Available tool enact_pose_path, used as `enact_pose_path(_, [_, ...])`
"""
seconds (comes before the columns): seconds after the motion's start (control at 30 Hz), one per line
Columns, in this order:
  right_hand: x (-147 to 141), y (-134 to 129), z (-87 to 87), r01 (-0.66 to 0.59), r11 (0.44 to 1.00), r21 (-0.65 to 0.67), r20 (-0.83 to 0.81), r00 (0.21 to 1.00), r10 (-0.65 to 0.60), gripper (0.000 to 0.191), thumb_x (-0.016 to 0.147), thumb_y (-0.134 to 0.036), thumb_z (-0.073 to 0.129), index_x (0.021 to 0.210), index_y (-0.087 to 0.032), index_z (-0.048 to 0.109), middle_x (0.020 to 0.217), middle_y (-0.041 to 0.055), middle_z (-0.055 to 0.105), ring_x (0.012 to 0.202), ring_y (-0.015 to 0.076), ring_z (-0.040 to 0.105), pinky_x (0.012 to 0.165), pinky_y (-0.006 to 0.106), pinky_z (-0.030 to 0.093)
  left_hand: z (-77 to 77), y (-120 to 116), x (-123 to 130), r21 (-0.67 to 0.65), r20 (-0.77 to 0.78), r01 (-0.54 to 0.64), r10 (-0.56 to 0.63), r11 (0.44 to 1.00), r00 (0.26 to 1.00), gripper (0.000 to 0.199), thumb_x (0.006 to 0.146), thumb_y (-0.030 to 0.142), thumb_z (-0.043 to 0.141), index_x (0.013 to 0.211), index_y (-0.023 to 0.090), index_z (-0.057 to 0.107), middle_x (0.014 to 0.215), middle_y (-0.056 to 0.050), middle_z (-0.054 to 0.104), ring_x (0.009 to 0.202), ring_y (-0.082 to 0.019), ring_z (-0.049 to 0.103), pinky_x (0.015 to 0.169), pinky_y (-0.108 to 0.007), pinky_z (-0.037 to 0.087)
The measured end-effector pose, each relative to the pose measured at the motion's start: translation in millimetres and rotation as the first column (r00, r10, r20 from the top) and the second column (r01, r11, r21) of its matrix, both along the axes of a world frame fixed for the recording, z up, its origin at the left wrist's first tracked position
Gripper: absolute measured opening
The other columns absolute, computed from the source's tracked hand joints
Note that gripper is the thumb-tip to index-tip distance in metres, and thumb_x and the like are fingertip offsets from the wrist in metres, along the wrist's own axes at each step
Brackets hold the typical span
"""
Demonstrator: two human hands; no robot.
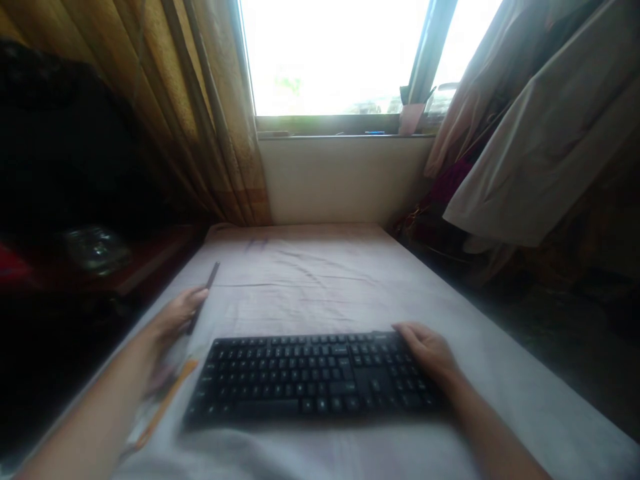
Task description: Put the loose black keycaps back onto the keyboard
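A black computer keyboard [320, 373] lies on the pale bed sheet [320, 293] in front of me. My right hand [425, 347] grips its far right corner, fingers around the edge. Over on the left, my left hand [183, 310] is closed around a thin, dark, straight object [210, 280] that slants up and away; its exact kind is not clear. An orange strip-like handle [167, 403] lies on the sheet beside my left forearm, near the keyboard's left end. A blurred, pale and pinkish item next to it is partly covered by my forearm.
A bright window [335, 60] stands beyond the far edge, with a pink pot [411, 119] on its sill. Gold curtains [215, 120] hang at left, and pale clothes [540, 147] at right. A glass-like item [97, 248] rests on a dark surface at left.
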State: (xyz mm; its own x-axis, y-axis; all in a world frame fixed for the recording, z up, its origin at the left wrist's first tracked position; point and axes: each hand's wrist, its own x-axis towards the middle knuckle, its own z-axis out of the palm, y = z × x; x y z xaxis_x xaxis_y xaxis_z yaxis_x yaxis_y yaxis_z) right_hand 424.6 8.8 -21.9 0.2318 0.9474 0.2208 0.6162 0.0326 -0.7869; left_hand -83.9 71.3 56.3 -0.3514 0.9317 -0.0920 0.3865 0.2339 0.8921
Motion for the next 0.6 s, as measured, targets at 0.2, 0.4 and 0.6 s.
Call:
enact_pose_path(0.2, [0,0,-1.3,0.007,1.000,0.009,0.006,1.000,-0.007,0.041,0.074,-0.055,0.051,0.075,-0.024,0.076,0.087,0.0066,0.078,0.088,0.0288,0.071,0.087,0.037,0.055,9.9,-26,18,0.061,0.556,0.014,-0.046,0.998,0.830,0.043,0.088,0.038,0.043,0.116,0.012,0.062,0.100,-0.014,0.073,0.090,-0.029,0.072,0.079,-0.046,0.060])
enact_pose_path(0.4, [1,1,-2.1,0.003,1.000,0.017,0.019,1.000,-0.003,0.038,0.074,-0.055,0.052,0.073,-0.025,0.076,0.088,0.0056,0.078,0.089,0.0287,0.072,0.086,0.037,0.056,8.8,-26,26,0.039,0.698,0.020,-0.041,0.999,0.715,0.048,0.088,0.032,0.040,0.125,0.007,0.058,0.106,-0.019,0.072,0.093,-0.031,0.072,0.075,-0.048,0.061])
enact_pose_path(0.6, [3,1,-2.6,-0.009,1.000,0.026,0.026,1.000,0.009,0.039,0.075,-0.056,0.053,0.075,-0.025,0.076,0.088,0.0054,0.078,0.088,0.0283,0.072,0.084,0.036,0.057,5.9,-6,14,-0.046,0.489,0.049,-0.021,0.998,0.872,0.039,0.096,0.040,0.048,0.120,0.011,0.060,0.112,-0.015,0.068,0.097,-0.027,0.069,0.079,-0.045,0.059])
